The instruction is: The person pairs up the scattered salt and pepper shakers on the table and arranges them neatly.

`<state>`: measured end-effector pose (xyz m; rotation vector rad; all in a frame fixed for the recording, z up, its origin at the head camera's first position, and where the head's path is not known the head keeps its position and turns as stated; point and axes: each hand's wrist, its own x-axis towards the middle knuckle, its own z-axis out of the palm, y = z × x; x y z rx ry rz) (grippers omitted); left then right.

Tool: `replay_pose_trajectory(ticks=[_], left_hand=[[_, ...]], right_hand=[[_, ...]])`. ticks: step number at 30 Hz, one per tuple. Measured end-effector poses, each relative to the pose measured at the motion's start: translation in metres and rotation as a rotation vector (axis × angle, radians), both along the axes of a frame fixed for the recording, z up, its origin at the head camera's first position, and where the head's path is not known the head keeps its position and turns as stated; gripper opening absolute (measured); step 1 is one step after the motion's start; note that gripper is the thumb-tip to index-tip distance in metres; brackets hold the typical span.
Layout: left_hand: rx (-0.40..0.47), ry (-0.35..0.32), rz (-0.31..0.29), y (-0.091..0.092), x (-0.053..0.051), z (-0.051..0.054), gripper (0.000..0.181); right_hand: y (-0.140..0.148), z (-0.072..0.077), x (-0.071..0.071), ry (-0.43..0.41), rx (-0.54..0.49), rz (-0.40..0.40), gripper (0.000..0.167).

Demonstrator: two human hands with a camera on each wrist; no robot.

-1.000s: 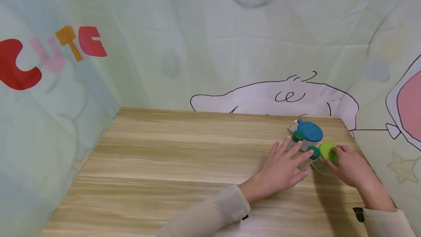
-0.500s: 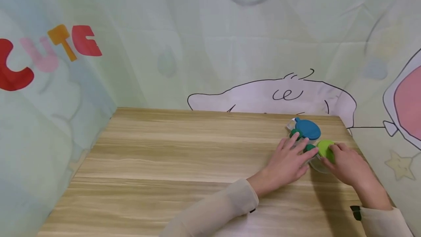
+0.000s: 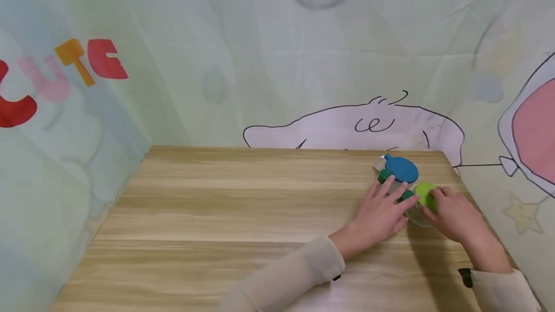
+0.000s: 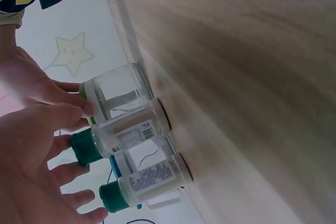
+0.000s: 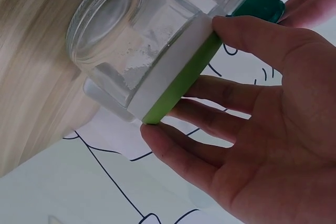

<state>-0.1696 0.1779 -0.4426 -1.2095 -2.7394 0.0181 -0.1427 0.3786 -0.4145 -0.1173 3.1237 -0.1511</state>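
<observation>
At the table's right back, several clear containers stand close together. My right hand (image 3: 457,215) grips the lime-green lid (image 3: 422,191) of a glass jar (image 5: 147,35), with thumb and fingers around the lid's rim in the right wrist view. My left hand (image 3: 381,213) has its fingers spread at the dark green caps of two small labelled bottles (image 4: 131,132); whether every fingertip touches is hard to tell. Behind these stands a container with a blue lid (image 3: 402,169), with a clear handle or spout on its left side. All the containers stand upright on the table.
The wood-grain table (image 3: 208,206) stretches away to the left of the containers. A printed fabric backdrop (image 3: 217,61) rises along its back and sides. The containers stand near the table's right edge.
My left hand has shifted forward and right, so its fingers now cover more of the bottle caps. The right hand stays on the jar lid. The head view has shifted slightly.
</observation>
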Motion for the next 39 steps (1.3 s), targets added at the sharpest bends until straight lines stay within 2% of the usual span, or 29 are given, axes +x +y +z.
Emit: replay_pose_trajectory(ticks=[6,11,17,28,39], left_hand=[[0.063,0.018,0.011,0.003,0.0,-0.004,0.053],[0.136,0.058,0.013,0.004,0.0,-0.004,0.046],[0.187,0.064,0.017,0.006,-0.003,-0.003,0.038],[0.181,0.081,0.025,0.007,-0.007,0.0,0.034],[0.176,0.069,0.013,0.003,-0.007,0.008,0.035]], right_hand=[[-0.001,-0.001,0.002,0.0,-0.011,-0.005,0.058],[-0.001,-0.001,0.001,0.006,-0.012,-0.009,0.058],[0.001,-0.002,0.0,-0.003,-0.021,-0.01,0.06],[-0.001,-0.001,0.0,0.016,-0.022,-0.008,0.058],[0.0,-0.003,0.0,0.025,-0.018,-0.011,0.058]])
